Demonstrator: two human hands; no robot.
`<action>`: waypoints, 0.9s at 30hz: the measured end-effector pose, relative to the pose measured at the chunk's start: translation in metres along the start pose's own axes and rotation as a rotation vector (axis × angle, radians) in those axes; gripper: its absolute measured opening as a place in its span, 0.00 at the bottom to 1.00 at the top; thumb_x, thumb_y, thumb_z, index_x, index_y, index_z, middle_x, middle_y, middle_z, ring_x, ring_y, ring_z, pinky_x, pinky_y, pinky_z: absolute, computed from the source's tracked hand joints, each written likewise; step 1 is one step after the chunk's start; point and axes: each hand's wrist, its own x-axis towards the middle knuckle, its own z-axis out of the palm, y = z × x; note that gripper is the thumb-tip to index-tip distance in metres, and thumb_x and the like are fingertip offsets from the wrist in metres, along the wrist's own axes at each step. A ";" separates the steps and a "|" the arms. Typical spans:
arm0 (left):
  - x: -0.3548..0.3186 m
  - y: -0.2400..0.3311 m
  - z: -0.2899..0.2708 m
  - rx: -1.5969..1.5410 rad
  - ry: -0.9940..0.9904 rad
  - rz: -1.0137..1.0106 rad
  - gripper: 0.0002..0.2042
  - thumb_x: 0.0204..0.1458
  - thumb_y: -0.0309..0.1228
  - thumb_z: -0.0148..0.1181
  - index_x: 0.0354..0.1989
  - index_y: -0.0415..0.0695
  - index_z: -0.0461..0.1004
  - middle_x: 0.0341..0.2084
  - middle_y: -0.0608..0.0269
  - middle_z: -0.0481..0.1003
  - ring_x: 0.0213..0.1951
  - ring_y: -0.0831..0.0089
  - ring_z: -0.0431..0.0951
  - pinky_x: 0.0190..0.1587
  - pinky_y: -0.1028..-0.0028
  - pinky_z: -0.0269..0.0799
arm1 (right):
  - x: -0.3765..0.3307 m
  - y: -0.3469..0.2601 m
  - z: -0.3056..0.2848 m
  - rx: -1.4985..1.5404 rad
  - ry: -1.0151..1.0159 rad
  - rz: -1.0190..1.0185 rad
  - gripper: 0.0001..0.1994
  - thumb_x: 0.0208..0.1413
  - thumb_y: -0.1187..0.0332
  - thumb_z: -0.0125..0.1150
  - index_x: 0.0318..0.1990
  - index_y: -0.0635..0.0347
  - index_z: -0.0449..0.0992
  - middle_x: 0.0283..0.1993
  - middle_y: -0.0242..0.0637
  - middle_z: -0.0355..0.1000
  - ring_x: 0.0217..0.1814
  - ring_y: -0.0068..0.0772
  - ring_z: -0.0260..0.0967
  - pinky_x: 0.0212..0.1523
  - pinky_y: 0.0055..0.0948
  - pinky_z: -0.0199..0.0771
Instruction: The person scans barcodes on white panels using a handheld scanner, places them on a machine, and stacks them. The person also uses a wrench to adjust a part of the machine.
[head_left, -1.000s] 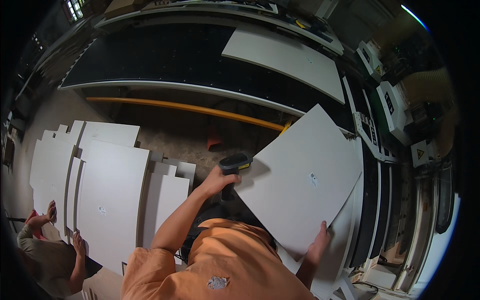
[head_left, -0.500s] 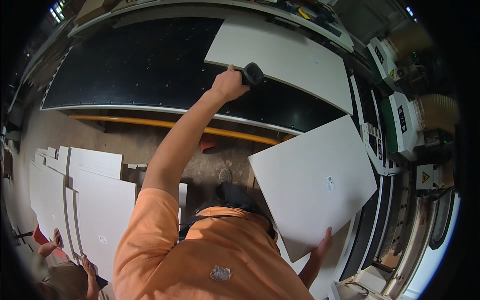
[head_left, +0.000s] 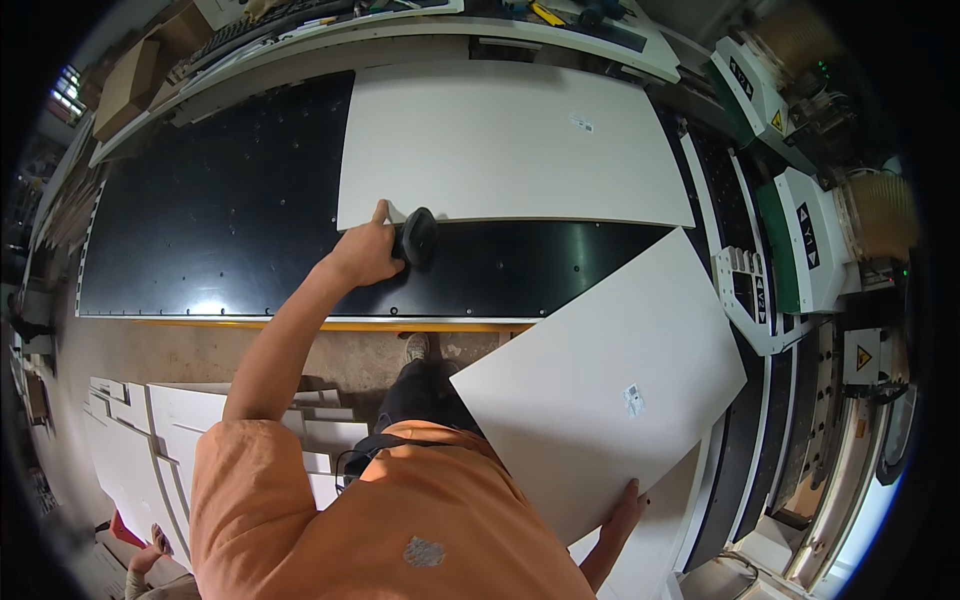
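My left hand (head_left: 367, 252) is closed around a black handheld scanner (head_left: 421, 238) with an oval head, beside the front edge of a white panel (head_left: 490, 145). That panel lies flat on the black machine bed (head_left: 210, 245) and bears a small label. One finger reaches up to the panel's near edge. At the lower right, my right hand (head_left: 622, 512) grips the rim of a second white panel (head_left: 570, 390), thumb on top and the other fingers hidden under it. This labelled panel is tilted, its far corner over the front of the bed.
White panels (head_left: 135, 450) are stacked at lower left, where a co-worker's hand (head_left: 155, 552) touches one. Green-and-white machine heads (head_left: 800, 240) stand on the right. A yellow rail (head_left: 370, 326) runs along the bed front. Beyond lies a shelf (head_left: 350, 32) with tools; cardboard boxes (head_left: 130, 88) sit far left.
My view has shifted, and the bed sits lower in it. My left hand with the scanner is farther left along the flat panel's edge, near its left corner. My right hand still holds its panel.
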 end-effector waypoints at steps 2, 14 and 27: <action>-0.018 -0.001 0.005 0.018 -0.016 -0.034 0.26 0.45 0.39 0.68 0.47 0.30 0.77 0.70 0.29 0.52 0.45 0.43 0.81 0.55 0.58 0.76 | 0.004 0.003 0.002 0.002 -0.011 -0.026 0.29 0.68 0.58 0.53 0.65 0.76 0.63 0.62 0.53 0.69 0.59 0.44 0.69 0.61 0.39 0.68; -0.157 -0.123 0.021 -0.136 0.056 -0.233 0.19 0.43 0.39 0.67 0.41 0.38 0.81 0.58 0.37 0.71 0.44 0.49 0.81 0.51 0.60 0.77 | 0.040 0.002 -0.028 -0.164 -0.149 0.051 0.36 0.65 0.50 0.58 0.70 0.70 0.58 0.66 0.57 0.64 0.62 0.52 0.66 0.62 0.48 0.68; -0.022 -0.085 0.020 -1.707 0.723 -0.554 0.14 0.52 0.37 0.62 0.39 0.39 0.74 0.28 0.55 0.80 0.20 0.74 0.71 0.20 0.70 0.64 | 0.033 0.005 0.065 0.178 -0.140 -0.160 0.30 0.66 0.59 0.53 0.66 0.77 0.59 0.62 0.59 0.66 0.55 0.48 0.70 0.58 0.43 0.72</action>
